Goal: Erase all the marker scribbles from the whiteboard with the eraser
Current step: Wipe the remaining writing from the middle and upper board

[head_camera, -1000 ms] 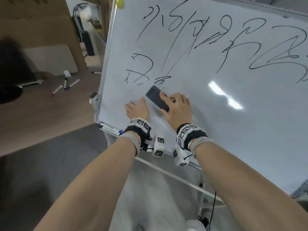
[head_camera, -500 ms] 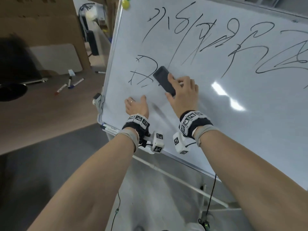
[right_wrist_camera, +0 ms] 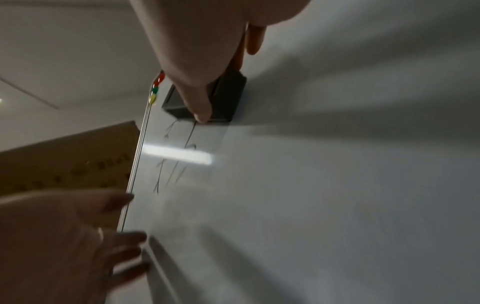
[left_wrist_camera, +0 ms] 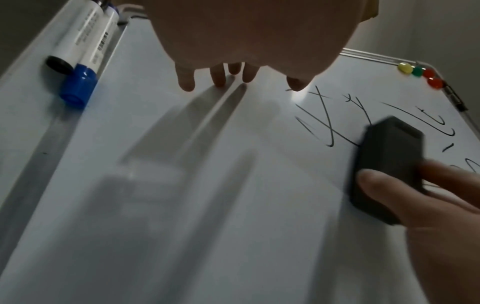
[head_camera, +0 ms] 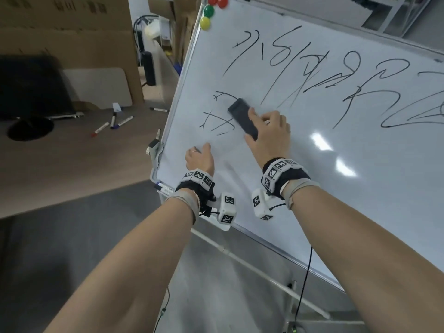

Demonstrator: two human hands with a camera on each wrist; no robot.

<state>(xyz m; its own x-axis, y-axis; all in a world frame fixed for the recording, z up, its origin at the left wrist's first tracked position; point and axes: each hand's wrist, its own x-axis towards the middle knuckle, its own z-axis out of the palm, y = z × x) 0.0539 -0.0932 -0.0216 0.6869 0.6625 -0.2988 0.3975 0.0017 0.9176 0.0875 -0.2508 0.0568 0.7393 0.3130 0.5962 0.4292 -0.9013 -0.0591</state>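
right hand (head_camera: pixel 269 135) grips eraser (head_camera: pixel 242 117), moved higher | left hand (head_camera: pixel 200 158) flat on whiteboard (head_camera: pixel 360 188)

I see the whiteboard (head_camera: pixel 312 176) in front of me. My right hand (head_camera: pixel 269 135) presses the eraser (head_camera: pixel 242 117) flat on it, right beside the scribbles (head_camera: pixel 217 114) on the left. My left hand (head_camera: pixel 200 159) lies lower, near the board's left edge. Two markers (left_wrist_camera: pixel 80 51) lie in the tray below. Magnets (head_camera: pixel 209 12) sit at the top left corner.

Glossy whiteboard (head_camera: pixel 312 188), matt black eraser (head_camera: pixel 242 117)
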